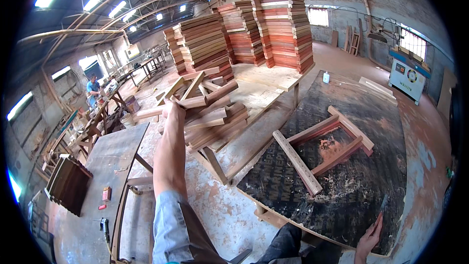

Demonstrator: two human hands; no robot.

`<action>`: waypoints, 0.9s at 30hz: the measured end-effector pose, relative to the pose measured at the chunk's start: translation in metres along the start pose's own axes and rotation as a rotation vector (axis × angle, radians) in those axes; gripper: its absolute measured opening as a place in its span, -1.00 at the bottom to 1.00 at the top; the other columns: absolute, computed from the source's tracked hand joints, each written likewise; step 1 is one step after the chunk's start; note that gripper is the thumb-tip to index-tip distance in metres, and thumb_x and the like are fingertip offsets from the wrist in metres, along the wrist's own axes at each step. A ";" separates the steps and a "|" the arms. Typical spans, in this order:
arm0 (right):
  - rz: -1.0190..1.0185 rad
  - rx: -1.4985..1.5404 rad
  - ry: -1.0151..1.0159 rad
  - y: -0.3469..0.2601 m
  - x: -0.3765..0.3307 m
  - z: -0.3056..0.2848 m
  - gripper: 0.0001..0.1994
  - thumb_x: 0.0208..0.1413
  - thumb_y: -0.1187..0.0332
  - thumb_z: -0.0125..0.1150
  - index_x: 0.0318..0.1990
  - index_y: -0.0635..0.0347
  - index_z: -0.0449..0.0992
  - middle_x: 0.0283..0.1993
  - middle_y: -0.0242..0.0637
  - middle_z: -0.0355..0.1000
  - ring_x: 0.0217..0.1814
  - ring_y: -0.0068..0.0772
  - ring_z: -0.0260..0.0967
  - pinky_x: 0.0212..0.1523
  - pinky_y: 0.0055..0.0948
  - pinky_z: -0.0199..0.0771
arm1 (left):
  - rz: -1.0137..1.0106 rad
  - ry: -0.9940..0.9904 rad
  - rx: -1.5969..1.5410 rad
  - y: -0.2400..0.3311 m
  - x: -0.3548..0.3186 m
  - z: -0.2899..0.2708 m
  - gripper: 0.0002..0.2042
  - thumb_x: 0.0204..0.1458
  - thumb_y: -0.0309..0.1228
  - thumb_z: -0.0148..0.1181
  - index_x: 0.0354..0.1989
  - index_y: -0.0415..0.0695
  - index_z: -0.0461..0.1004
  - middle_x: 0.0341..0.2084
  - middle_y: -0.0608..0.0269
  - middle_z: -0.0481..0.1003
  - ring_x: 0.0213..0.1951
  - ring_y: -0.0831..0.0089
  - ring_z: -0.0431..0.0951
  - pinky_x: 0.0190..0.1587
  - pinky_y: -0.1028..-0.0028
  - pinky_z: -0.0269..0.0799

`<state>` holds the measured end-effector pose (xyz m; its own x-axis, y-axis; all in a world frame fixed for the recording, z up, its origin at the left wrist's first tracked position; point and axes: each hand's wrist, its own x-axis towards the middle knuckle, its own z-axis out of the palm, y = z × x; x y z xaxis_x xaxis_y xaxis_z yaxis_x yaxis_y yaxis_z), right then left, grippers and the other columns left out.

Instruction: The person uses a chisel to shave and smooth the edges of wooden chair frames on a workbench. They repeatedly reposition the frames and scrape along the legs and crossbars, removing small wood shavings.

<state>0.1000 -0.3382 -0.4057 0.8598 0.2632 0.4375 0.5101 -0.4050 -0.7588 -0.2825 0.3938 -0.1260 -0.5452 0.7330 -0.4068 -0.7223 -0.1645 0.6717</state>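
My left arm stretches out to a pile of wooden pieces, where my left hand [173, 109] is closed around a wooden frame [193, 101]. The frame is tilted over several stacked wooden bars [220, 124]. Low on the right, my right hand [370, 238] is closed on a slim tool with a grey blade [384, 203], its tip pointing away from me over the black-topped table [273, 186]. Another wooden frame [298, 164], with a row of small holes along its near-left bar, lies flat on that table. Reddish sawdust [331, 147] shows inside it.
Tall stacks of wooden frames [283, 34] stand on a pale platform [259, 85] ahead. A white bottle [326, 77] sits on the black table's far edge. At left, a grey table [97, 166] holds a red box [107, 194] and a drill-like tool [105, 230]. Another person [93, 88] works far left.
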 end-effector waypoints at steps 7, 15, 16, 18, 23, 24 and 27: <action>-0.131 -0.078 0.131 -0.020 -0.001 -0.002 -0.57 0.41 0.36 0.06 0.37 0.29 0.40 0.08 0.04 0.59 -0.27 -0.15 0.53 -0.17 -0.20 0.56 | 0.082 -0.083 0.200 -0.032 -0.035 0.030 -0.40 0.23 -0.03 0.29 0.15 -0.39 0.43 -0.06 -0.17 0.61 -0.14 -0.03 0.66 -0.05 0.09 0.65; -0.333 -0.113 0.189 -0.028 0.008 0.008 -0.63 0.44 0.38 0.04 0.26 0.43 0.47 0.13 0.15 0.56 0.10 -0.03 0.58 0.14 -0.21 0.55 | 0.046 -0.251 0.244 -0.060 -0.103 0.062 -0.46 0.27 -0.04 0.25 -0.04 -0.44 0.48 -0.19 -0.23 0.65 -0.20 -0.09 0.69 -0.08 0.08 0.65; -0.231 -0.121 0.180 -0.026 0.003 -0.004 -0.63 0.41 0.40 0.07 0.25 0.45 0.47 0.11 0.16 0.56 0.10 -0.02 0.58 0.16 -0.22 0.55 | -0.062 -0.420 0.227 -0.063 -0.147 0.048 -0.43 0.26 -0.04 0.25 0.07 -0.44 0.40 -0.09 -0.26 0.62 -0.10 -0.11 0.67 0.04 0.06 0.60; -0.262 -0.174 0.181 -0.011 0.004 -0.005 -0.63 0.40 0.41 0.08 0.25 0.45 0.48 0.09 0.16 0.57 0.10 -0.02 0.58 0.16 -0.23 0.55 | -0.013 -0.299 0.263 -0.071 -0.166 0.068 -0.37 0.23 -0.08 0.30 0.15 -0.44 0.29 0.00 -0.29 0.58 -0.04 -0.19 0.63 0.09 0.04 0.56; -0.197 -0.173 0.139 -0.025 0.001 -0.003 -0.62 0.41 0.39 0.06 0.24 0.47 0.47 0.09 0.18 0.57 0.12 -0.03 0.58 0.18 -0.23 0.54 | 0.031 -0.234 0.353 -0.070 -0.175 0.084 -0.36 0.19 0.01 0.32 0.07 -0.39 0.31 -0.08 -0.33 0.58 -0.03 -0.18 0.64 0.09 -0.01 0.55; -0.231 -0.179 0.147 -0.019 0.001 -0.005 -0.62 0.41 0.39 0.06 0.25 0.47 0.46 0.10 0.19 0.57 0.13 -0.02 0.58 0.19 -0.23 0.54 | 0.038 -0.238 0.368 -0.070 -0.176 0.084 -0.37 0.19 0.01 0.31 0.07 -0.38 0.32 -0.09 -0.33 0.59 -0.04 -0.18 0.64 0.09 -0.02 0.55; -0.300 -0.173 0.154 -0.001 0.004 -0.003 -0.61 0.43 0.36 0.04 0.26 0.48 0.45 0.11 0.19 0.56 0.15 0.00 0.57 0.20 -0.22 0.53 | 0.013 -0.236 0.319 -0.061 -0.162 0.081 -0.38 0.23 -0.02 0.29 0.11 -0.42 0.39 0.01 -0.23 0.59 -0.01 -0.08 0.62 0.07 0.09 0.53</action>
<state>0.1028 -0.3395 -0.4020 0.6585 0.2630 0.7051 0.7245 -0.4751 -0.4993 -0.1158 0.3384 -0.0507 -0.4139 0.8699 -0.2681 -0.5275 0.0108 0.8495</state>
